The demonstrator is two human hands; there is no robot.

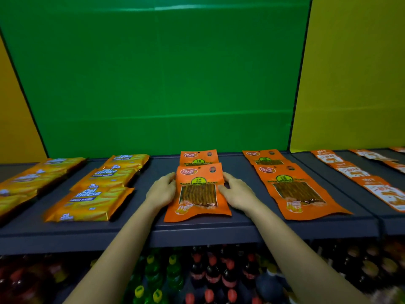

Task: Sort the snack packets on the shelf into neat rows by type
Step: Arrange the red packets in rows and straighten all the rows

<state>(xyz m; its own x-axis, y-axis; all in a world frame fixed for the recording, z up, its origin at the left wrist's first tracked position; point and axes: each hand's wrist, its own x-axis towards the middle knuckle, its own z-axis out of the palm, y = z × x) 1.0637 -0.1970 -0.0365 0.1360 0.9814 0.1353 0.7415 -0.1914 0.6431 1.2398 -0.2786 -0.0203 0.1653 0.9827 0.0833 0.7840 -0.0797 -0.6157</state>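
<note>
On the dark shelf (pixel 219 229), right in the middle, the left hand (pixel 161 190) and the right hand (pixel 237 195) lie one on each side of an orange strip packet (pixel 198 191). The hands are apart, palms down, with fingers nearly straight. They press on the packet's two side edges and do not wrap round it.

The packet lies flat near the front of the shelf. Its top covers the bottom of a second strip packet (pixel 199 157) behind it, so the two make a short row.

The packet looks thin, light and bendy, and its shiny skin is likely slippery. The sticks inside (seen through the little window) may snap if it is bent hard. It seems best to push it flat along the shelf by its side edges, or to pinch the sealed top strip.

To the right lies another row of two like packets (pixel 300 191). To the left are rows of cheese wafer packs (pixel 92 200). Far right are white-and-orange packets (pixel 350 170). Bottles (pixel 210 273) stand below the shelf.
</note>
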